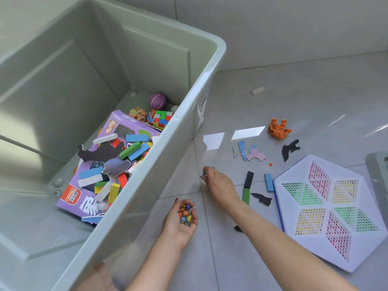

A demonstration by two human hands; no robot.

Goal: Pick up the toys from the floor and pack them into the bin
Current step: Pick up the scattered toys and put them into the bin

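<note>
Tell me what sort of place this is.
Probably a room in a home, during toy tidy-up: glossy grey floor tiles, a large pale green plastic bin holding coloured wooden blocks, and an orange toy figure lying loose on the floor.

Bright daylight, glossy floor (273, 101) glare

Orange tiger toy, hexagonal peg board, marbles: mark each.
orange tiger toy (279, 129), head view, on its body.
hexagonal peg board (327, 203), head view, on the white centre.
marbles (185, 214), head view, on the pile in the left palm.

Home floor: tiles (294, 91), toys (279, 129)
</note>
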